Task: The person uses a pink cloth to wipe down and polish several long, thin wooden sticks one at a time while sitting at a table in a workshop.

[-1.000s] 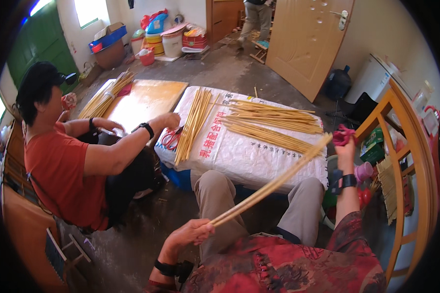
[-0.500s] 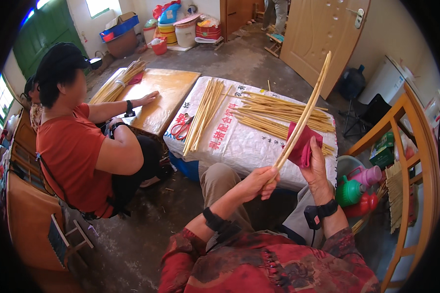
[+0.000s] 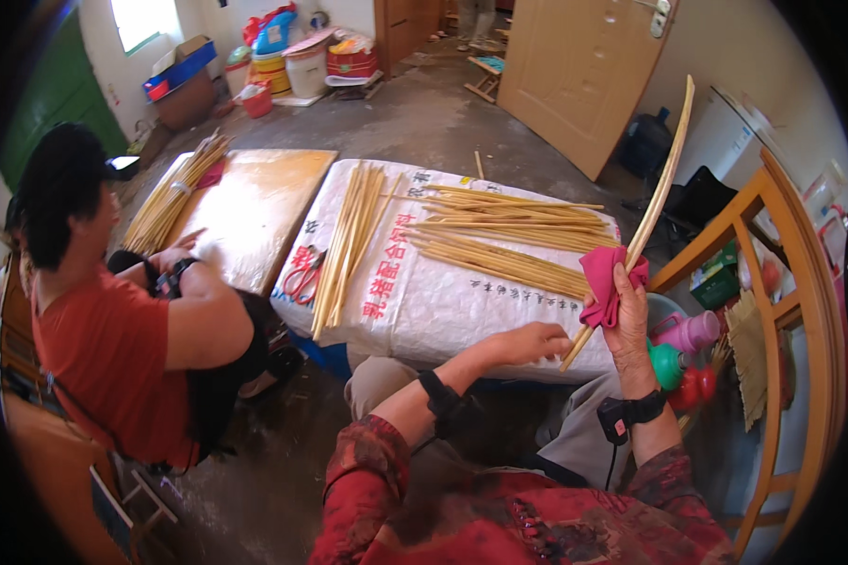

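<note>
A pink-red cloth [image 3: 601, 282] is wrapped round a long, bent, straw-coloured stalk [image 3: 667, 179], and my right hand [image 3: 628, 315] grips both together. The stalk rises well above the cloth, and its lower end sticks out below, toward my left hand [image 3: 535, 343]. That hand has its fingers apart and slightly bent, just left of the lower end, with nothing seen in it. Beyond my hands, several similar stalks [image 3: 499, 240] lie crosswise on a white woven sack cover [image 3: 415, 325]. Another group of stalks [image 3: 349, 250] lies lengthwise at the left.
Red-handled scissors [image 3: 301, 273] lie at the cover's left. A co-worker in a red shirt [image 3: 113, 348] sits by a wooden table [image 3: 254, 202] bearing a tied stalk bundle [image 3: 174, 193]. At my right are a wooden frame [image 3: 773, 358] and pink, green and red jugs [image 3: 693, 331].
My left hand has let go of the stalk's lower part. My right hand now holds the cloth round the stalk. The view has shifted right, and the co-worker's arm has drawn back.
</note>
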{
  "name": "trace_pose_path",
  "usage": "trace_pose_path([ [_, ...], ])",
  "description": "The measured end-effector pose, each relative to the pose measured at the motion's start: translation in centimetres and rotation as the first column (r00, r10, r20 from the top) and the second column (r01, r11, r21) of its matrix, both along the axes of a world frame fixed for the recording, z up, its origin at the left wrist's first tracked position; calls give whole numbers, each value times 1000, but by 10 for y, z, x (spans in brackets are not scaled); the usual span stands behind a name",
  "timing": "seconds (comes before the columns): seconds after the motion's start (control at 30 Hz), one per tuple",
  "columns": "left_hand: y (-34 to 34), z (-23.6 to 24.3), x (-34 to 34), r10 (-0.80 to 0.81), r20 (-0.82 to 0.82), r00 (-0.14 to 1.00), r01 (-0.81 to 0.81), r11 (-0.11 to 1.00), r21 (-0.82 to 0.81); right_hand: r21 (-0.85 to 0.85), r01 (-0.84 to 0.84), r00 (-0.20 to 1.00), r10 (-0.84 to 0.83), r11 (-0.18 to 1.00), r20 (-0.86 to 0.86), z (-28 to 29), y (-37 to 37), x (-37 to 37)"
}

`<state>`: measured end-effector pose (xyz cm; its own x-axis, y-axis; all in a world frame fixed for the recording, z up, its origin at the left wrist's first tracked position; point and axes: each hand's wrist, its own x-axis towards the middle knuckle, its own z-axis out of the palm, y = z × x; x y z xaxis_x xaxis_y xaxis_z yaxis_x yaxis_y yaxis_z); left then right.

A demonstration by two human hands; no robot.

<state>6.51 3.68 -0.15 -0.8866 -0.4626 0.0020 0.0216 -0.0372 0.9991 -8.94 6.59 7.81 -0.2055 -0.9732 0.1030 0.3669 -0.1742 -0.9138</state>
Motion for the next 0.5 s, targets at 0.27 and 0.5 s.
trace_pose_path([
  [0.27, -48, 0, 17, 530, -324, 783, -352, 808, 473, 437, -225, 960, 276, 871, -54, -47, 3, 17],
  [0.5, -74, -2, 29, 634, -420, 649, -206, 679, 705, 454, -517, 841, 529, 726, 114, -76, -4, 54],
])
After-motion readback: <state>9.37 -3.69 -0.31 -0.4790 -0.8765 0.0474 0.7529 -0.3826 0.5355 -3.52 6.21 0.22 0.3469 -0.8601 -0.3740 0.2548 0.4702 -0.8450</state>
